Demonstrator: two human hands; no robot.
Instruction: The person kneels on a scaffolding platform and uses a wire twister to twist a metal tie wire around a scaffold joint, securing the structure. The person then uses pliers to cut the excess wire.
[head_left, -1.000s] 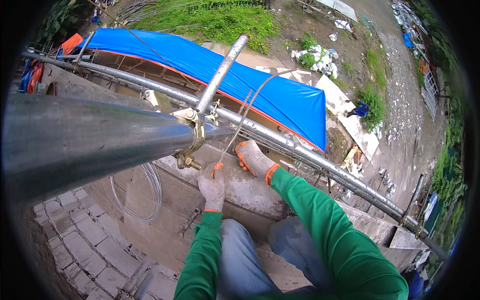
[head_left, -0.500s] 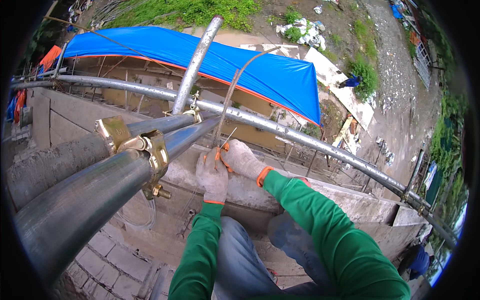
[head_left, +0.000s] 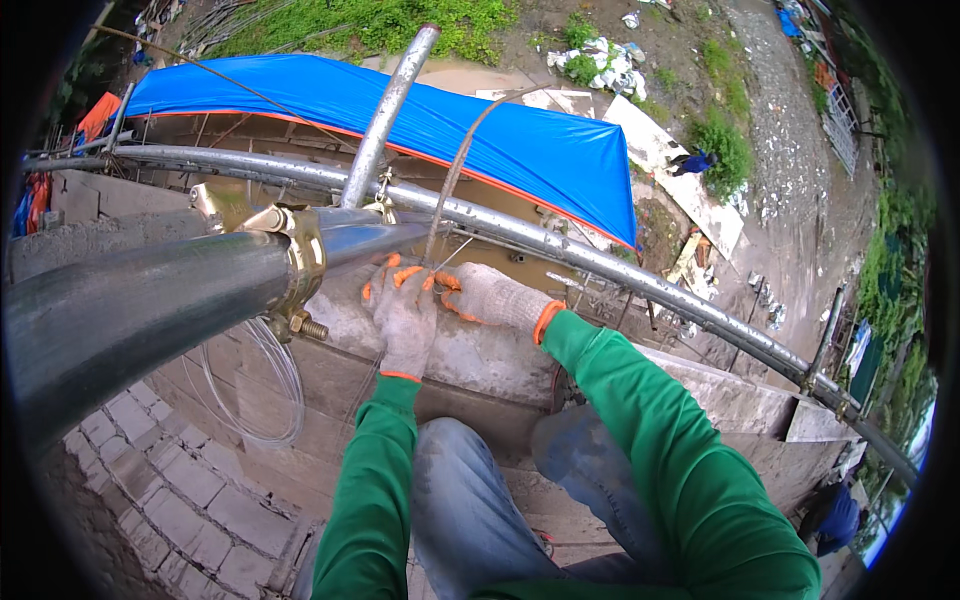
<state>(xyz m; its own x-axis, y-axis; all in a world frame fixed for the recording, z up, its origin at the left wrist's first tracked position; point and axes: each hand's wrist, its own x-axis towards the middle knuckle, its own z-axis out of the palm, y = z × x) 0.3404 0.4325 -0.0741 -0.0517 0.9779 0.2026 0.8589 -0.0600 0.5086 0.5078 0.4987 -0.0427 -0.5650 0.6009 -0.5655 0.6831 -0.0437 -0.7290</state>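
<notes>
My left hand (head_left: 406, 325), in a pale knit glove with orange fingertips, rests at the foot of a bent rebar (head_left: 451, 180), its fingers spread. Just right of it my right hand (head_left: 498, 296), gloved alike, is closed in a pinch. From its fingertips a thin piece of wire (head_left: 455, 252) sticks up beside the rebar. The rebar rises from the top of a concrete wall (head_left: 490, 355) and curves over to the right. How the wire meets the rebar is hidden by my fingers.
Thick steel pipes (head_left: 150, 300) joined by a brass-coloured clamp (head_left: 300, 260) run close on the left. A long scaffold pipe (head_left: 600, 270) crosses beyond my hands, with an upright pipe (head_left: 392, 115). Coiled wire (head_left: 290, 400) hangs below the clamp. A blue tarp (head_left: 540, 150) spreads lower down.
My left hand has loosened from its closed grip at the rebar and spread its fingers to the left. The view has shifted, showing more of the wire coil.
</notes>
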